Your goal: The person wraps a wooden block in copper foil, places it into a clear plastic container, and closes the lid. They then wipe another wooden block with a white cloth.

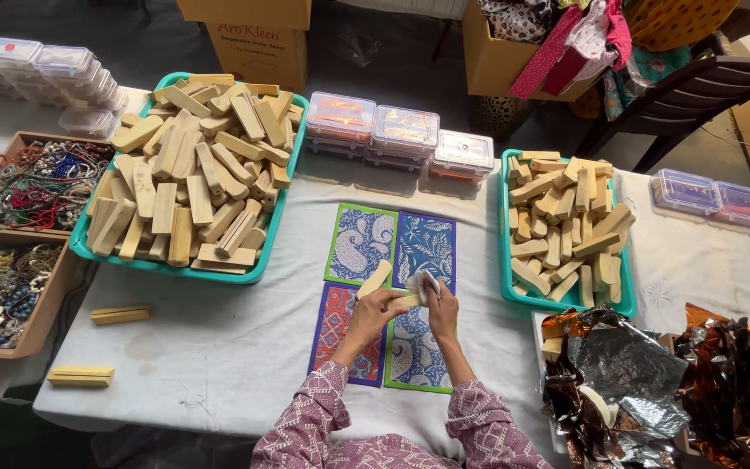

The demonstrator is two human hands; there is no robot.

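My left hand (pixel 376 308) grips a pale wooden block (pixel 404 301) over a set of patterned fabric mats (pixel 360 243) in blue, green and red. Pressed against the block's right end, my right hand (pixel 441 309) holds a small white cloth or paper wad (pixel 423 283). Another pale wooden stick (pixel 374 279) lies on the mats just above my left hand. Both sleeves are pink with a small print.
A large teal tray (pixel 85 249) heaped with wooden blocks sits left, a smaller teal tray (pixel 507 260) of blocks right. Clear plastic boxes (pixel 404 132) line the back. Bead boxes (pixel 23 287) sit far left; crumpled foil (pixel 627 373) lies right. Two loose blocks (pixel 121 314) rest on the white cloth.
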